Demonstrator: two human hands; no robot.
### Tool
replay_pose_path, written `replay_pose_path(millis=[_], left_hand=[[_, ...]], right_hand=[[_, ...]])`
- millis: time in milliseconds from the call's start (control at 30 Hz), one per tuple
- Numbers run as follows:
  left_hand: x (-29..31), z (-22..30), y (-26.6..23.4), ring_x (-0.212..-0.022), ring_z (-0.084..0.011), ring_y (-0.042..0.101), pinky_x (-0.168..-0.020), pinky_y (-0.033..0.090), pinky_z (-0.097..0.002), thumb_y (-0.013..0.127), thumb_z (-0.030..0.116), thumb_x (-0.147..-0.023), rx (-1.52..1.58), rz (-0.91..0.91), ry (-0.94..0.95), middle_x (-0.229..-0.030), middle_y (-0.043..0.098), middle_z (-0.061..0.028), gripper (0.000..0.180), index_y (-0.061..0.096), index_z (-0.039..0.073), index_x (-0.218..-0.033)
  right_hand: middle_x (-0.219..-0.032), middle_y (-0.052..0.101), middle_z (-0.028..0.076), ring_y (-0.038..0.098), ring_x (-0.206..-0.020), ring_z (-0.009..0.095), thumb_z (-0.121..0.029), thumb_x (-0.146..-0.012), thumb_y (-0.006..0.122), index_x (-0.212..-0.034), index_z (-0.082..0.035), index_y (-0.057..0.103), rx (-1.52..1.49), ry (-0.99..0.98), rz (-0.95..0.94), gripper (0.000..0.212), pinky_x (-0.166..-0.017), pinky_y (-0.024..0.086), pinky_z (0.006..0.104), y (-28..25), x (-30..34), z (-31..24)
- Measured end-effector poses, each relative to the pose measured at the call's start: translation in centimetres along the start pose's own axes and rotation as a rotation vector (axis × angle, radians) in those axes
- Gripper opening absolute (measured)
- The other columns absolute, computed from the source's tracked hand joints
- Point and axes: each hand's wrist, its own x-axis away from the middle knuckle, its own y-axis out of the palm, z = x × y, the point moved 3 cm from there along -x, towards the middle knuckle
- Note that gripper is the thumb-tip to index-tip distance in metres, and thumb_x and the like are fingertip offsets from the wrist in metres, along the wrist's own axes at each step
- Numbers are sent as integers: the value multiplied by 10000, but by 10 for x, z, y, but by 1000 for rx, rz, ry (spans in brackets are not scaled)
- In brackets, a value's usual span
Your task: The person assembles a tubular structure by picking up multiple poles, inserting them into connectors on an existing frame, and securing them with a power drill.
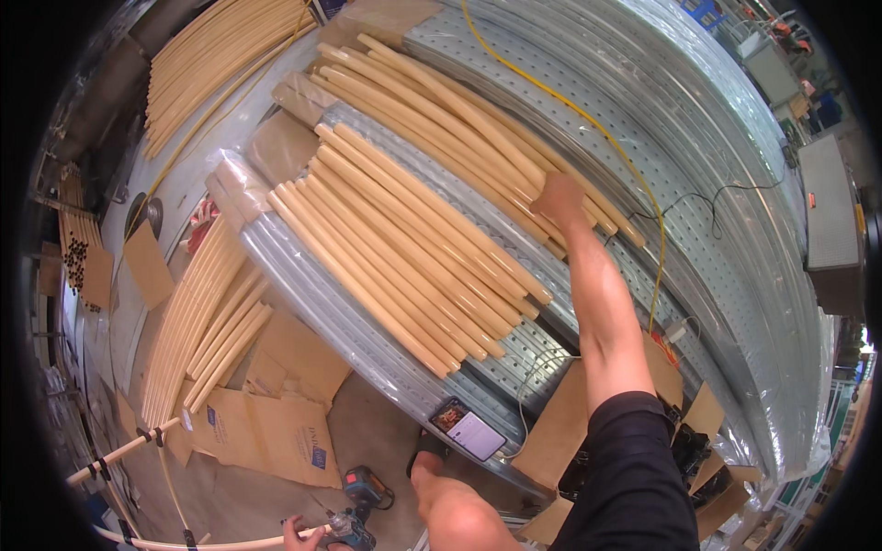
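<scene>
Head cam: R hand (559, 197) reaches fwd over the stack, arm bare below a short black sleeve (634, 459), its fingers closed round a tan tube (487, 133) nr the lower end of the upper tube pile. L hand (299, 535) is partly cut off at the bottom edge, next to the end of a tan tube frame (119, 455) w/ black joints & a teal/black drill (354, 531); its fingers look bent, but can't tell if they grip anything. The held tube lies among others in 1 of 2 loose piles on grey metal profiles (317, 308), partly wrapped in clear plastic. The other pile, the nearer tubes (395, 262), lies to the L of it, ends fanned toward the person. A yellow cord (588, 115) curves over the perforated metal R of the piles. Phone (469, 429), screen lit, sits on the near edge of the stack, beside an open cardboard box (556, 422); black parts (689, 450) show in boxes by the sleeve. On the floor: flattened cardboard (266, 436), w/ more tan tubes (188, 321) to its upper L. Person's bare knee (469, 523) shows at bottom, btwn drill & sleeve.
</scene>
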Motion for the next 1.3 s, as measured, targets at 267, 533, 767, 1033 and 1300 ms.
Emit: replay_pose_path(millis=[267, 533, 767, 1033, 1300], left_hand=[[-44, 258, 37, -1142, -241, 577, -961, 453, -380, 788, 207, -798, 134, 19, 457, -1170, 614, -137, 497, 575, 3, -1198], [-155, 526, 193, -1113, -253, 616, -927, 520, -365, 552, 481, -966, 1170, -991, 539, -1194, 615, -159, 641, 463, -51, -1314], [-142, 535, 189, -1065, -322, 625, -920, 555, -457, 575, 356, -909, 1468, -928, 477, -1196, 572, -220, 661, 363, -34, -1398], [-139, 517, 158, -851, -224, 631, -731, 584, -354, 675, 309, -808, 1390, -1119, 483, -1011, 567, -150, 737, 361, -31, -1380], [-129, 508, 103, -867, -242, 655, -740, 594, -378, 639, 251, -849, 1338, -1020, 453, -996, 618, -167, 520, 467, -45, -1241]], right_hand=[[-848, 698, 208, 692, -785, 326, -171, -573, 843, -815, 34, 683, -94, -133, 2, 355, -659, 547, 425, -15, 18, -22], [-833, 676, 108, 618, -666, 155, -345, -648, 882, -976, 42, 690, -1106, -126, -837, 542, -525, 469, 284, -83, 121, -86], [-800, 670, 190, 655, -717, 309, -741, -791, 576, -954, 49, 681, -456, -462, -621, 813, -732, 527, 444, -70, 200, -118], [-835, 699, 214, 674, -813, 372, -544, -830, 671, -900, 28, 697, -325, -67, -98, 577, -770, 508, 465, 17, 94, 45], [-1016, 686, 241, 647, -988, 382, -452, -824, 717, -1049, 57, 628, -262, -237, -127, 564, -852, 490, 472, 11, 88, 42]])
